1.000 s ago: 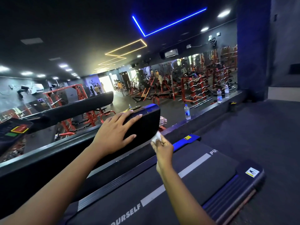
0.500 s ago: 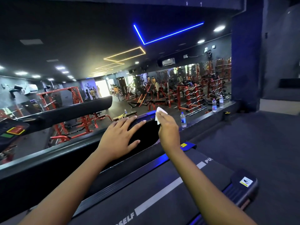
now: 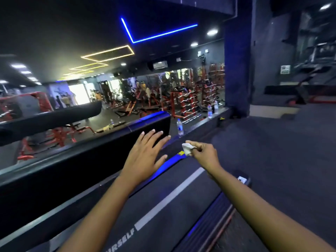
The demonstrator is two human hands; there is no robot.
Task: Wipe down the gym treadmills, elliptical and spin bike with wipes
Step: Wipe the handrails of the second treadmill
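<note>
I stand on a treadmill whose dark belt (image 3: 163, 211) with a white stripe runs below me. Its black side handrail (image 3: 101, 153), blue along the top edge, crosses from lower left to centre. My left hand (image 3: 145, 157) lies flat with spread fingers against the end of that handrail. My right hand (image 3: 203, 153) is just right of the rail's end, above the belt, pinching a small crumpled white wipe (image 3: 188, 148) between thumb and fingers. The wipe is off the rail.
A low ledge (image 3: 203, 122) along a big mirror carries several water bottles (image 3: 179, 127). A second black handrail (image 3: 51, 119) crosses at left. Dark floor mat (image 3: 281, 151) spreads right; a pillar (image 3: 238, 70) stands beyond, with more machines (image 3: 318, 70) at far right.
My right hand with the wipe came down off the top end of the handrail and moved right, away from it. My left hand stayed on the rail. The view swung left.
</note>
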